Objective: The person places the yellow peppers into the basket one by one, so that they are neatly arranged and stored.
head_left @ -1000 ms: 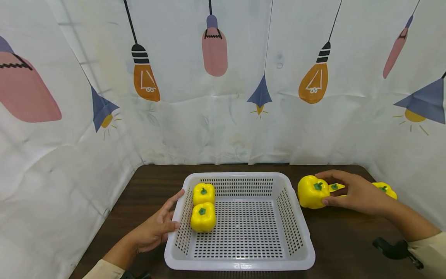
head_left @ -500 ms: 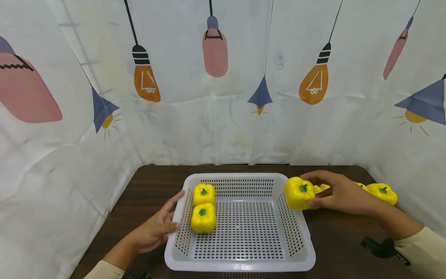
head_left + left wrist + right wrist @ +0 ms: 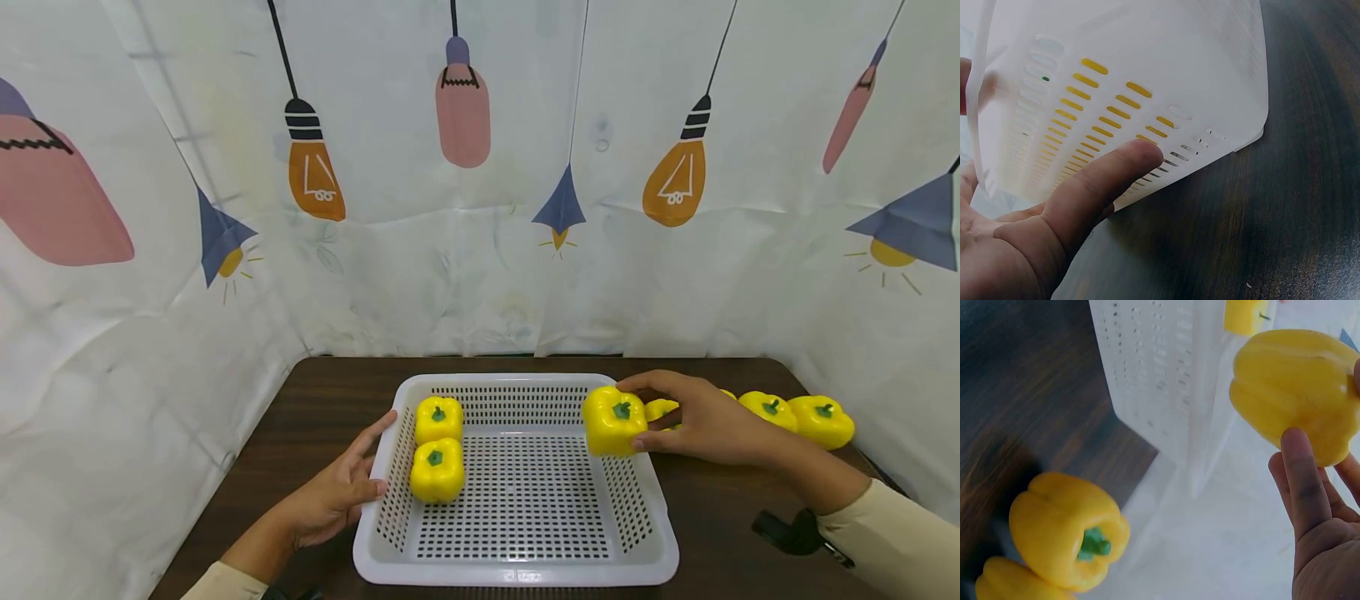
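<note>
My right hand (image 3: 701, 423) pinches a yellow bell pepper (image 3: 609, 427) between thumb and fingers, raised over the right side of a white perforated plastic basket (image 3: 516, 573). In the right wrist view, this bell pepper (image 3: 1297, 387) is tilted on its side beyond the basket's wall. At the basket's left rim, my left hand (image 3: 337, 492) grips with the thumb over the edge; one finger (image 3: 1107, 178) lies along the outer wall. Two more yellow peppers, a back one (image 3: 433, 429) and a front one (image 3: 437, 482), sit inside the basket along its left wall, green stems up.
On the dark wooden table (image 3: 720, 533), several yellow peppers (image 3: 822, 423) stand in a row right of the basket, partly hidden behind my right hand. A white cloth (image 3: 465, 275) printed with lamps hangs behind and at both sides.
My right hand has carried the pepper leftward from the table's right side to over the basket's right side. The left hand and the basket have stayed put.
</note>
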`<state>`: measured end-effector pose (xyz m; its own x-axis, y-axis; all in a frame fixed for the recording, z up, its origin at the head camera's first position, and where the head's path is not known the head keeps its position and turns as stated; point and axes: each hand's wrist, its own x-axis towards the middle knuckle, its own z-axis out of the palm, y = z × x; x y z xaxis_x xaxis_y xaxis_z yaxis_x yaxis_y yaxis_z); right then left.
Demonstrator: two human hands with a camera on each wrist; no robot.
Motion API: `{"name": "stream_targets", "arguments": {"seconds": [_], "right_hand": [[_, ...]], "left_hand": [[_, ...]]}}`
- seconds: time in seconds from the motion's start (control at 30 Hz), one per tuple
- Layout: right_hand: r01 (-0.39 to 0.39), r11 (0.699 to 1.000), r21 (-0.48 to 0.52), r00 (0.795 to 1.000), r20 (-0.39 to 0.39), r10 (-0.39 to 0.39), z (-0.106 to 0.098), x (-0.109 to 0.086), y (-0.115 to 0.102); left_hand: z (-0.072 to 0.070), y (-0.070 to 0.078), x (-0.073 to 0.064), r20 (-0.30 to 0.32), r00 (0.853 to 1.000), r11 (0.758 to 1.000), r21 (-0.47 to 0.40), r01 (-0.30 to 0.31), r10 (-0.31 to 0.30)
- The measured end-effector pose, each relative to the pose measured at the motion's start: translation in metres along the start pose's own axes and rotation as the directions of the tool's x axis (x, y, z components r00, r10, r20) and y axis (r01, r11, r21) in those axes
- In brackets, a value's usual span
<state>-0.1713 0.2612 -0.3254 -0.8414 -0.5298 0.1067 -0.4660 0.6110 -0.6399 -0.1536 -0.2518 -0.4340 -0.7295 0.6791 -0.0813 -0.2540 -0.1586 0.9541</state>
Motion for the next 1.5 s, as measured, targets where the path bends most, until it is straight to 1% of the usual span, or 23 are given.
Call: {"name": "stream_targets", "arguments": {"seconds": [0.27, 0.53, 0.83, 1.03, 1.2, 1.43, 1.5], "right_hand": [[0.019, 0.996, 0.083, 0.999, 0.034, -0.022, 0.016, 0.009, -0.008], [-0.027, 0.986, 0.165, 0.998, 0.065, 0.016, 0.032, 0.015, -0.016], [0.005, 0.989, 0.150, 0.996, 0.086, -0.018, 0.051, 0.020, -0.025], [0.007, 0.987, 0.160, 0.995, 0.096, -0.023, 0.065, 0.023, -0.030], [-0.008, 0.987, 0.162, 0.994, 0.105, -0.009, 0.076, 0.025, -0.037], [-0.047, 0.986, 0.163, 0.989, 0.144, 0.023, 0.089, 0.026, -0.047], [-0.050, 0.985, 0.165, 0.988, 0.149, 0.025, 0.092, 0.027, -0.049]], "left_hand": [[0.000, -0.001, 0.000, -0.009, 1.000, 1.000, 0.004, 0.008, -0.008], [-0.001, -0.001, 0.002, -0.005, 1.000, 1.000, 0.006, 0.015, -0.015], [-0.003, -0.002, 0.003, 0.002, 1.000, 1.000, 0.007, 0.000, 0.000], [-0.003, -0.001, 0.003, 0.007, 1.000, 1.000, 0.008, 0.001, -0.001], [-0.002, -0.001, 0.002, 0.008, 1.000, 1.000, 0.008, 0.003, -0.003], [-0.003, -0.001, 0.000, 0.014, 1.000, 1.000, 0.015, 0.010, -0.010], [-0.004, -0.002, 0.000, 0.021, 1.000, 1.000, 0.013, 0.004, -0.004]]}}
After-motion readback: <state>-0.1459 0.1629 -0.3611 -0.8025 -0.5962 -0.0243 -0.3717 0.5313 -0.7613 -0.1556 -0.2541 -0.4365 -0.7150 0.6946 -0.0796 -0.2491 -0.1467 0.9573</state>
